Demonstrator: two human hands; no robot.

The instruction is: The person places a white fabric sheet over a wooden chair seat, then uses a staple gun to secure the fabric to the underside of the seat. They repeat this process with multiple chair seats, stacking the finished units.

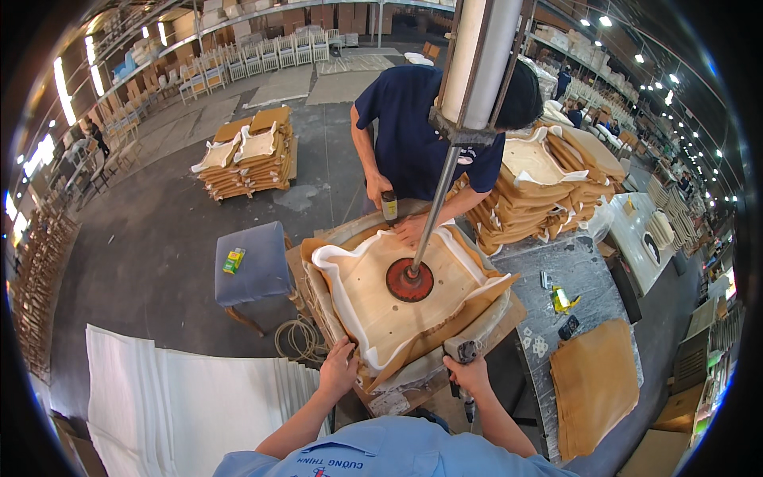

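A wooden seat board [373, 294], wrapped in white foam and tan fabric, lies upside down on a round work stand. A red press disc [409, 280] on a metal rod pins it at the centre. My left hand [340, 367] pulls the fabric at the near left edge of the seat. My right hand [469, 374] grips a staple gun [463, 352] at the near right edge. Across the stand, a co-worker in a dark blue shirt [413, 135] presses one hand on the far edge and holds another staple gun [389, 207].
A blue-grey stool [250, 274] with a small green box stands at the left. White foam sheets [191, 397] are stacked lower left. Tan fabric pieces [592, 381] lie on a grey table at the right. Stacks of seat pads sit behind the co-worker and on the floor.
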